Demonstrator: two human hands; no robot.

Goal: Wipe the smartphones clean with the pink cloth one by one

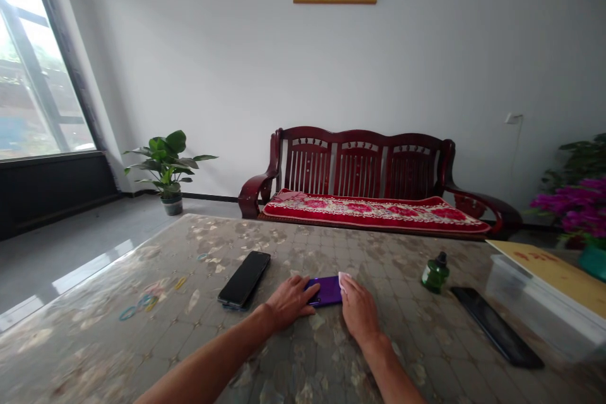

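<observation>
A shiny purple phone (pixel 326 290) lies flat on the patterned tablecloth (pixel 303 353) in front of me. My left hand (pixel 291 303) grips its left end, thumb at the near edge and fingers over the top. In my right hand (pixel 360 312) is a small pale wipe (pixel 344 279), pinched and pressed against the phone's right end. Part of the wipe is hidden under the fingers. To the left of my left hand rests a black phone (pixel 245 278), with something thin partly showing beneath it.
Several coloured rubber bands (pixel 142 304) lie at the left. On the right stand a small green bottle (pixel 435 274), a long black flat object (pixel 496 327) and a clear plastic box (pixel 534 303) with a yellow folder (pixel 553 268) on top. Beyond the table is a wooden bench (pixel 364 164).
</observation>
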